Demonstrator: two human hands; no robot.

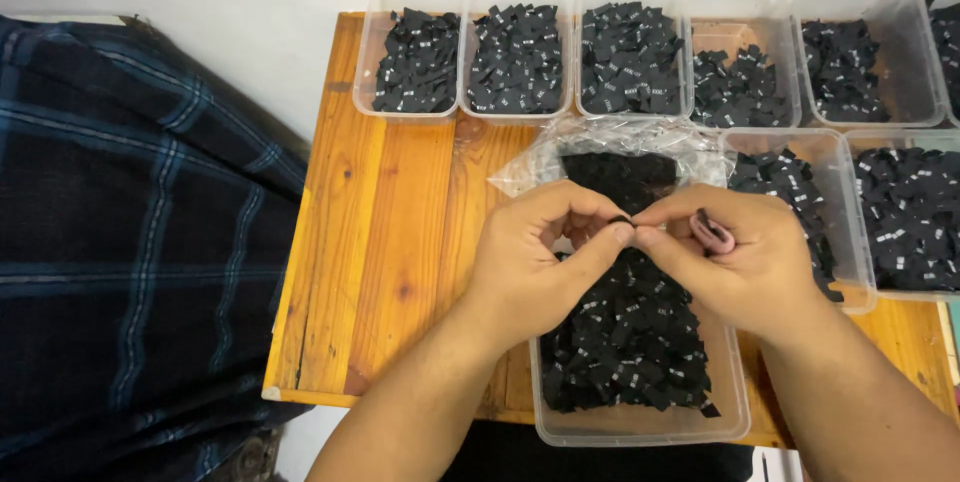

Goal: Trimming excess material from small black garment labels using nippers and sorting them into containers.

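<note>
While both hands meet, fingers [622, 234] of each pinch 1 black label [620, 221] between them.

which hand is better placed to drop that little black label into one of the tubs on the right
Right, probably. The right hand pinches the black label together with the left hand and lies nearest the right-side tubs, though its grip also holds a pink band.

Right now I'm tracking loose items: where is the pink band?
In the head view, the pink band sits tucked in the right hand, right of centre, above the near tub of black labels.
</note>
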